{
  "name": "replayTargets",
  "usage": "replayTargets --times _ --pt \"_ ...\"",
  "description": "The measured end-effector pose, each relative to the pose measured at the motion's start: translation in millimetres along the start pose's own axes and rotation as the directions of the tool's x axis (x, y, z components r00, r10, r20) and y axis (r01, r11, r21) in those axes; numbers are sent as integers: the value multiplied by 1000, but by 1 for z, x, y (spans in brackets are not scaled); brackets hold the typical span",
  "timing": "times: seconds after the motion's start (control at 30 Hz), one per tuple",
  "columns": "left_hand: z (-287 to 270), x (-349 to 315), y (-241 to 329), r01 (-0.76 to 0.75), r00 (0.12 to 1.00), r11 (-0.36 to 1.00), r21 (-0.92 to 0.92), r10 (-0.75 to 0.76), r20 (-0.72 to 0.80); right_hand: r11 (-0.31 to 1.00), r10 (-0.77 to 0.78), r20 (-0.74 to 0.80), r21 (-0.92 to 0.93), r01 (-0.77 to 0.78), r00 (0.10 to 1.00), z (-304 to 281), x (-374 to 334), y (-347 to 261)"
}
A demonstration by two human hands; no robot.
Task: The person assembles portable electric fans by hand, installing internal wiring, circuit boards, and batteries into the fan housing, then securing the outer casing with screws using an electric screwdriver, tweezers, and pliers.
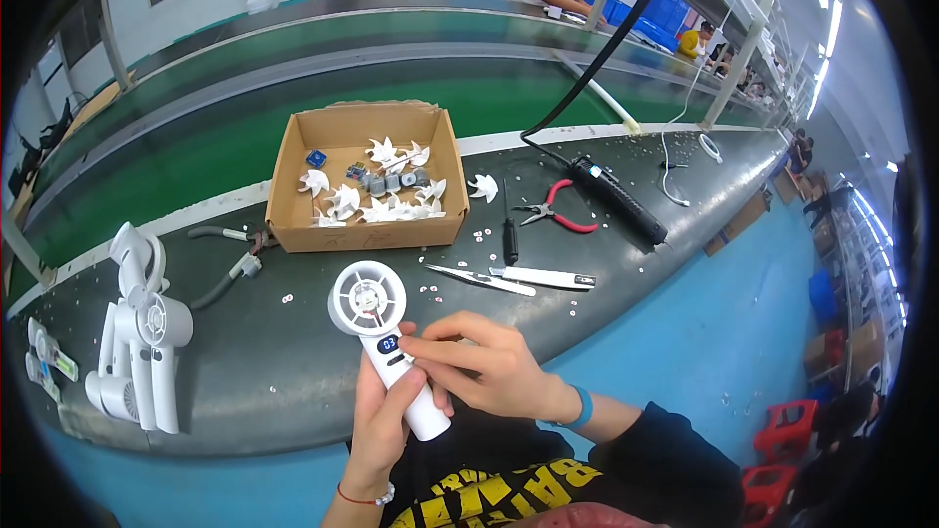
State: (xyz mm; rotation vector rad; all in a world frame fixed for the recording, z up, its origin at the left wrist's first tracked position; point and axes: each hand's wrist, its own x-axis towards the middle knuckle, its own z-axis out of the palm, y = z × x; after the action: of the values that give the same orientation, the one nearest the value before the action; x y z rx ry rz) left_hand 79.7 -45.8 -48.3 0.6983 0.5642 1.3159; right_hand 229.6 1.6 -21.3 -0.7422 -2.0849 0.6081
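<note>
A white handheld fan is gripped by my left hand, its fingers wrapped round the handle. The fan tilts, its round head pointing away from me and up to the left. The head has no front cover, and the hub and a bit of red wire show inside. A small dark display on the handle is lit. My right hand reaches in from the right with fingertips pinched against the handle beside the display. Whatever may be between those fingertips is too small to make out.
Ahead stands a cardboard box of white fan blades and small motors. Right of it lie red-handled pliers, a screwdriver, tweezers, a white-handled knife and a black cylindrical tool. More fans and cutters lie left.
</note>
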Motion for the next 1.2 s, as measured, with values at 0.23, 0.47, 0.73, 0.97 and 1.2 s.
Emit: replayTargets --times 0.23,0.47,0.73,0.97,1.2 --pt "-3 0 -5 2 1000 998 56 -2 -3 997 30 30 72 -32 999 -2 4 7" --pt "1 2 -1 -6 995 998 -61 -1 -104 1000 -17 24 5 17 1000 -2 10 7" --pt "3 1 -1 -35 974 999 12 36 -224 1000 -9 94 31 6 996 -6 8 7" --pt "2 0 1 9 986 1000 1 -9 -167 987 68 143 133 -88 987 -11 8 6" --pt "-3 -10 2 49 993 998 -38 -52 -106 972 134 158 169 -161 978 -12 6 -3"
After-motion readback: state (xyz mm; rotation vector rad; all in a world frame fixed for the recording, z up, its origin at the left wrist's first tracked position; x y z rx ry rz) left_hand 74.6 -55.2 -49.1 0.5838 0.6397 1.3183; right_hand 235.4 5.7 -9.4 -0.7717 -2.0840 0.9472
